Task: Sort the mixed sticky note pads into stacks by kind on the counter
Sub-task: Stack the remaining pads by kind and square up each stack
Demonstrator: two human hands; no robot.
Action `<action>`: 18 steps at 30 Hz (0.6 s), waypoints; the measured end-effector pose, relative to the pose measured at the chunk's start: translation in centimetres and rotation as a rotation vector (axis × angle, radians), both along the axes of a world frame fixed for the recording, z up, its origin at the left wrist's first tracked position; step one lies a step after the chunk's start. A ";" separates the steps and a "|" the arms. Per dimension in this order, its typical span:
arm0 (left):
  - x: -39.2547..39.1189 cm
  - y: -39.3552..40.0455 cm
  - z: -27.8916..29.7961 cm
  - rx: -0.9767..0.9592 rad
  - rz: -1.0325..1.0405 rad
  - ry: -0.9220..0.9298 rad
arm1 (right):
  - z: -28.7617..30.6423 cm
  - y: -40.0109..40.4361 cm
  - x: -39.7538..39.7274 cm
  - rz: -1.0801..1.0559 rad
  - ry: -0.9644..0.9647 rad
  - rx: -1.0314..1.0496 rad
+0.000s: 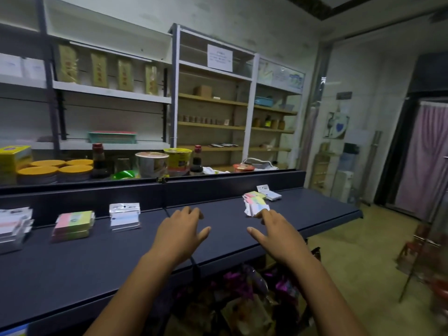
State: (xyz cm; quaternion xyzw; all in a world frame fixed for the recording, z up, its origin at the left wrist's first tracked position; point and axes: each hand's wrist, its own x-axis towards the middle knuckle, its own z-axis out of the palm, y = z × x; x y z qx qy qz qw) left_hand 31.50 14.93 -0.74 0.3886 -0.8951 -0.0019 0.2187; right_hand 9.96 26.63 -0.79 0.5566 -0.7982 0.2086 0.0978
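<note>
On the dark blue counter (pixel 121 258) three sorted stacks stand at the left: white packaged pads (pixel 13 226), pink-and-green pads (pixel 72 225) and pale blue pads in clear wrap (pixel 124 215). A mixed pile of coloured pads (pixel 254 202) lies at the right, with a pale blue pack (pixel 272 195) behind it. My left hand (pixel 181 232) hovers over the counter's middle, fingers spread and holding nothing. My right hand (pixel 276 232) reaches toward the mixed pile, its fingertips at the pile's near edge, holding nothing.
A raised ledge (pixel 218 183) runs along the back of the counter. Behind it stand sauce bottles, noodle cups (pixel 151 163) and orange-lidded tubs (pixel 55 169). Shelving lines the wall. Wrapped goods (pixel 244 299) sit under the counter; the floor opens to the right.
</note>
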 end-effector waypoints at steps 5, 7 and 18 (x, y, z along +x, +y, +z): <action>-4.7 -1.8 -0.6 0.011 -0.037 0.017 | -1.0 -0.9 -4.1 -0.038 -0.026 0.009; -6.8 -2.9 -1.0 0.025 -0.049 0.013 | -1.4 -1.6 -6.0 -0.053 -0.035 0.015; -18.7 -11.5 -2.1 0.048 -0.095 0.044 | -1.4 -9.2 -16.6 -0.096 -0.012 0.032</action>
